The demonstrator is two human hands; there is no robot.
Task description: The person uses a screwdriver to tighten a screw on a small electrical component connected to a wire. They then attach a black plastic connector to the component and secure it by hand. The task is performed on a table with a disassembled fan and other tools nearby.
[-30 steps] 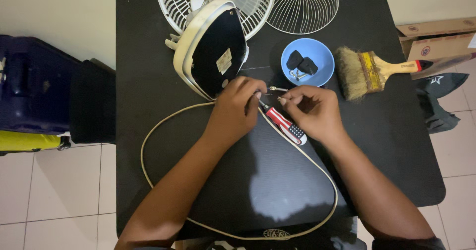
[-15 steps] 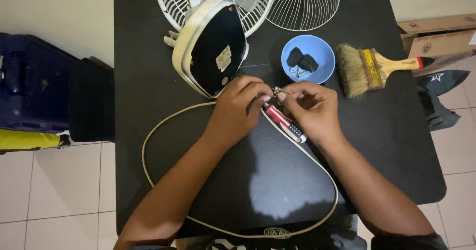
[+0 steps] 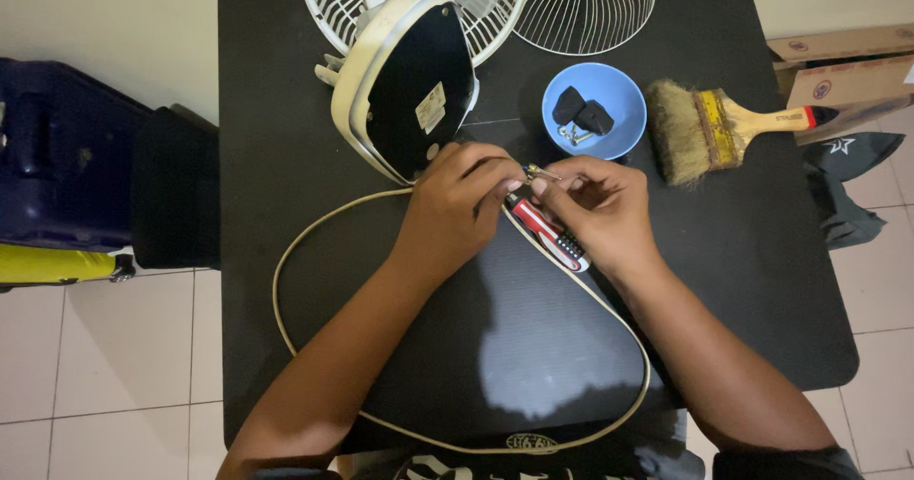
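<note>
Both hands meet mid-table w/ a red, black-gripped screwdriver (image 3: pixel 546 233). Right hand (image 3: pixel 602 211) closes around its handle; long axis slants up-left, tip at pinched left hand (image 3: pixel 462 202) fingertips, just beside the cream fan base (image 3: pixel 405 80).

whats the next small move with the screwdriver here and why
Probably guide the screwdriver tip toward the fan base. Both hands, left hand and right hand, pinch near its metal tip, just beside the base's dark underside, so seating the tip there looks nearest.
</note>
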